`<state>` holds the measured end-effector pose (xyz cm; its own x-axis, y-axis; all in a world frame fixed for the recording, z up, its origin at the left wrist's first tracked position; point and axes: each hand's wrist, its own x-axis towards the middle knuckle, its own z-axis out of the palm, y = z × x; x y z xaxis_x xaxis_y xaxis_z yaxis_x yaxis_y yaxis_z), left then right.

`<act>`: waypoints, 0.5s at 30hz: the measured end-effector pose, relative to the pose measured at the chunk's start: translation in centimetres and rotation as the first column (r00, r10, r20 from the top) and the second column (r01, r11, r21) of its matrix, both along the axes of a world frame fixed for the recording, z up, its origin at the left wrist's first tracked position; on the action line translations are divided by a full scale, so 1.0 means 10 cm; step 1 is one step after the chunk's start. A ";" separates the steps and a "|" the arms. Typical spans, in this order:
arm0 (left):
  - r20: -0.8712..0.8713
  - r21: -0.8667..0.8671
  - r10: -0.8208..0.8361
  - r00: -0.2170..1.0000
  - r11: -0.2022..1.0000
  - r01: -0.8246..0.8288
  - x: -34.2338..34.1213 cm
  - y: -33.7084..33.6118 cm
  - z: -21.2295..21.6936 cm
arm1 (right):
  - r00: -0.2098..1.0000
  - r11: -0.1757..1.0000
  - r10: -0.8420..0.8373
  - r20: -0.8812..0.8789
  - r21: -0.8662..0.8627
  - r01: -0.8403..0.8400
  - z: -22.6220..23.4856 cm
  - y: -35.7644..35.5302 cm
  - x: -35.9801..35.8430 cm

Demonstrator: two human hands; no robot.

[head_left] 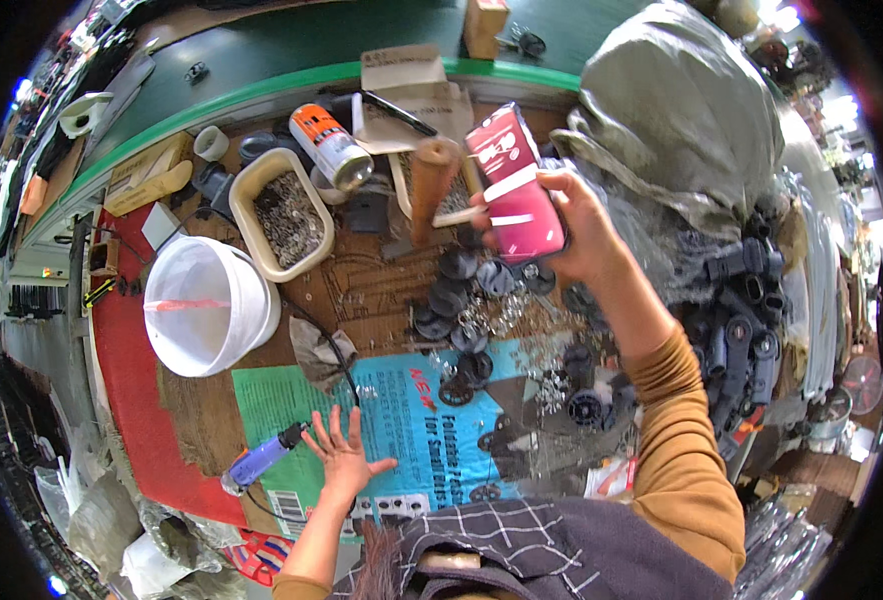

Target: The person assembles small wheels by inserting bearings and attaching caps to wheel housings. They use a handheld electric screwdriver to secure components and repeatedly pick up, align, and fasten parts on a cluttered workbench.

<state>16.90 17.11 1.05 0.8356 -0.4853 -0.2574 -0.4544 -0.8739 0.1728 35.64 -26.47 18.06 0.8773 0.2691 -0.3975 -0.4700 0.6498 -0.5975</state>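
Fingers point(506, 205) of my right hand point(561, 220) are wrapping shut around a pink can point(516, 185), lifting it above the workbench's point(381, 290) far edge; it's looking rigid, light, slick-sided, so gripping mid-body is best. My left hand point(339, 455) is resting spread, empty, beside a purple tool point(261, 458) near the front edge.
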 end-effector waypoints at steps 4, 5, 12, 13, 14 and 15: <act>-0.038 -0.036 0.009 0.999 0.999 -0.011 -0.01 -0.01 0.02 | 0.991 0.939 0.060 0.123 -0.344 -0.014 0.07 -0.42 1.03; -0.042 -0.042 0.006 0.999 0.999 -0.008 -0.01 0.00 0.02 | 0.998 0.860 0.015 0.054 -0.510 0.015 0.04 -0.47 1.35; -0.132 -0.018 0.045 0.990 0.999 -0.048 -0.10 0.05 -0.03 | 0.972 -0.283 0.203 0.115 -0.944 0.170 -0.63 -0.38 3.33; -0.145 -0.024 0.065 0.987 0.997 -0.069 -0.12 0.05 -0.04 | 0.961 -0.435 0.259 0.099 -0.876 0.208 -0.70 -0.45 3.52; -0.162 -0.044 0.078 0.984 0.995 -0.087 -0.13 0.05 -0.05 | 0.959 -0.585 0.279 0.054 -0.782 0.214 -0.78 -0.51 3.66; -0.169 -0.027 0.086 0.982 0.995 -0.092 -0.14 0.05 -0.05 | 0.963 -0.649 0.265 0.036 -0.732 0.206 -0.88 -0.56 3.76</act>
